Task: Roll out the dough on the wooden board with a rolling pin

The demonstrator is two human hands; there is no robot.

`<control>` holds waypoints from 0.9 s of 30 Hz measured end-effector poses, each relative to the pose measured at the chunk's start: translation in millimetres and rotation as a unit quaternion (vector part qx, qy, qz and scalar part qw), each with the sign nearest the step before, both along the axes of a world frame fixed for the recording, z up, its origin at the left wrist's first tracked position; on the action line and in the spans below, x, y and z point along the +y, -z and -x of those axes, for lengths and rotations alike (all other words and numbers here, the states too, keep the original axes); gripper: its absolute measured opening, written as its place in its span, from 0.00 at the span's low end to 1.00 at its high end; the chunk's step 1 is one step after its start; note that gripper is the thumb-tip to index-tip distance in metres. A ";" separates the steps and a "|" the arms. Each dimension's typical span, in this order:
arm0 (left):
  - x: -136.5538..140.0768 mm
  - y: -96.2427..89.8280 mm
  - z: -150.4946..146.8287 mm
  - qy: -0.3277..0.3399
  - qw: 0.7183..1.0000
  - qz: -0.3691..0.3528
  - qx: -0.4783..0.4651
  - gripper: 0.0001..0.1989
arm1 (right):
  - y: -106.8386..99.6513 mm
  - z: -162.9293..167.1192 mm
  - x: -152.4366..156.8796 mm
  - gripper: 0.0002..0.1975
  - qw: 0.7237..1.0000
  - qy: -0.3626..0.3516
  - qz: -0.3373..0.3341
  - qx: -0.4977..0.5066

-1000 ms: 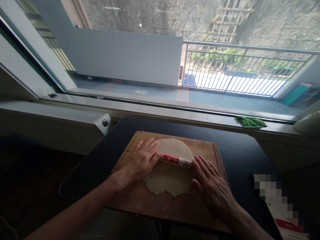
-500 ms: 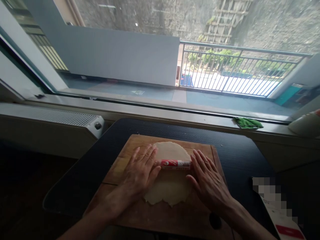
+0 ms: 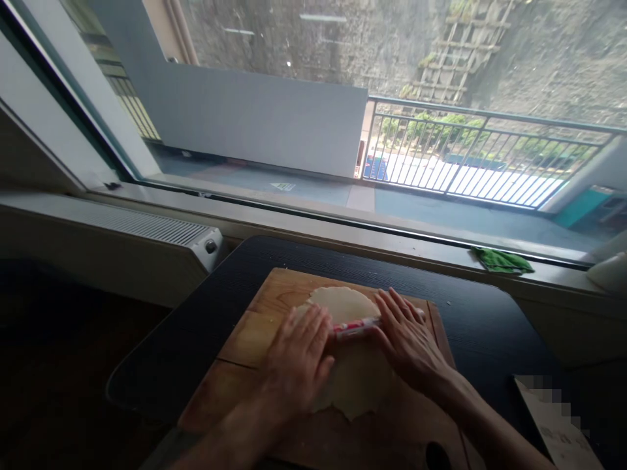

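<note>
A rolling pin (image 3: 355,327) with a red and white printed wrap lies across a flat sheet of pale dough (image 3: 350,382). My left hand (image 3: 301,349), slightly blurred, rests palm down over the pin's left end, fingers stretched out. Over its right part lies my right hand (image 3: 404,333), also palm down with straight fingers; a pale tip of the pin shows past it. Neither hand is wrapped round the pin. Beneath the dough is a wooden board (image 3: 240,346), and the dough's near edge is ragged.
The board sits on a black table (image 3: 166,346) against a window sill (image 3: 343,233). A green cloth (image 3: 503,261) lies on the sill at the right. To the left stands a white radiator (image 3: 147,228). A partly pixelated flat packet (image 3: 556,421) is at the table's right.
The rolling pin now slants, its right end farther from me. My left hand has turned, with its fingers closer together. The whole view has shifted, so the scene sits farther right and lower.
</note>
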State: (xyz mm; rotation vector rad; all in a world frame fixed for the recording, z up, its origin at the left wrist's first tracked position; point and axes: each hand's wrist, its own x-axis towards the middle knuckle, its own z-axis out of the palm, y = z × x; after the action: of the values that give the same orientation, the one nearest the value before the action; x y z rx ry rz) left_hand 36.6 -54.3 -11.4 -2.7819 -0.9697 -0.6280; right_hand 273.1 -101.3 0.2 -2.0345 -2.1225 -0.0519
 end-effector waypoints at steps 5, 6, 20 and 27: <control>-17.2 2.4 -0.1 -0.042 0.998 -0.001 -0.040 0.22 | -1.8 1.0 27.4 0.29 1.000 -0.004 0.017 -0.007; -7.4 -3.0 -1.3 -0.055 0.998 0.009 -0.040 0.20 | -6.1 7.1 51.8 0.29 1.000 0.007 0.019 -0.006; -36.6 30.8 20.4 -0.063 0.987 0.010 -0.150 0.22 | -15.5 15.3 58.6 0.25 0.981 -0.189 0.030 -0.028; -16.6 12.7 42.7 -0.115 0.984 0.077 -0.116 0.22 | -21.9 78.3 158.2 0.27 0.989 -0.142 0.034 -0.016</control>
State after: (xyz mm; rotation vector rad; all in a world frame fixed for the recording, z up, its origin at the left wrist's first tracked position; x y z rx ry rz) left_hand -6.2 -70.8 -24.1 -2.7076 -1.4172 -0.8895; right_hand 194.7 56.9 22.1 -1.7558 -2.4417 0.0322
